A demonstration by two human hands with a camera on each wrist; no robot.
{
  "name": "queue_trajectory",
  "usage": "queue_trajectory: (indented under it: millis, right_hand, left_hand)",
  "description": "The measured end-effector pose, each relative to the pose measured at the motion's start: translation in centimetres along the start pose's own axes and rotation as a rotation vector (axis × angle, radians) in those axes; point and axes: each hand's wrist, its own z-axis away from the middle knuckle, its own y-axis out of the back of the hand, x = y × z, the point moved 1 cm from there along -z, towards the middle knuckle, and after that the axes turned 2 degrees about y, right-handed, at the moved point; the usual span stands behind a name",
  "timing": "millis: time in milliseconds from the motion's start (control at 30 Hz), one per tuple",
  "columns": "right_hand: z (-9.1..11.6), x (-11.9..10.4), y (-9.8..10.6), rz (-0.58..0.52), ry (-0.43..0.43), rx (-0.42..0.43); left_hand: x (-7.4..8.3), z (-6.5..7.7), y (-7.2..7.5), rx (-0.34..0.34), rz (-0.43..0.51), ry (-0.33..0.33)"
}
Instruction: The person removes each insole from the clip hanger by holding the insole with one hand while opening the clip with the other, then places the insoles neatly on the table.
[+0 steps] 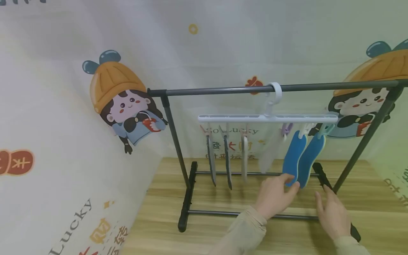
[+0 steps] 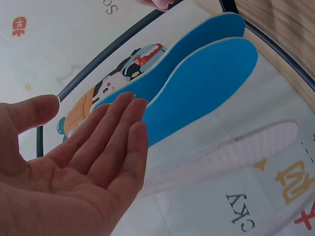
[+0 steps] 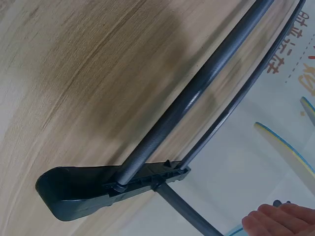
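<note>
Two blue insoles (image 1: 294, 153) hang from clips on a white hanger (image 1: 236, 118). My left hand (image 1: 275, 196) is at their lower ends, fingertips overlapping the nearer one in the head view. In the left wrist view this hand (image 2: 93, 172) has its fingers extended and thumb apart, with the blue insoles (image 2: 206, 78) behind the fingertips. My right hand (image 1: 333, 214) is held low by the rack's right foot, fingers extended and holding nothing. Only the fingers of that hand (image 3: 278, 221) show at the corner of the right wrist view. A pale textured insole (image 2: 236, 152) hangs beside the blue pair.
The hanger hooks over the top bar (image 1: 216, 91) of a dark rack standing on a wooden table (image 1: 159, 219). Several more insoles (image 1: 227, 163) hang on the left side, edge-on. Two lower bars (image 1: 216, 213) join the rack's feet. A printed cloth (image 1: 204, 53) stands behind.
</note>
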Motion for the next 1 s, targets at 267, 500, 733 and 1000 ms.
queue_trajectory:
  millis: [267, 500, 733, 1000]
  right_hand:
    - [-0.5, 0.2, -0.5, 0.006, 0.037, 0.013]
    - [-0.9, 0.3, -0.4, 0.002, 0.045, 0.004]
    - [-1.3, 0.4, -0.6, 0.002, 0.048, -0.013]
    - [-1.6, 0.7, -0.9, 0.01, 0.061, -0.034]
  left_hand:
    - [1.3, -2.1, -0.8, -0.029, 0.023, -0.028]
    - [2.5, -3.6, -1.4, -0.017, 0.037, -0.051]
    - [3.1, -5.1, -2.0, -0.034, 0.123, -0.037]
    - [4.0, -6.9, -2.8, 0.006, 0.088, -0.083]
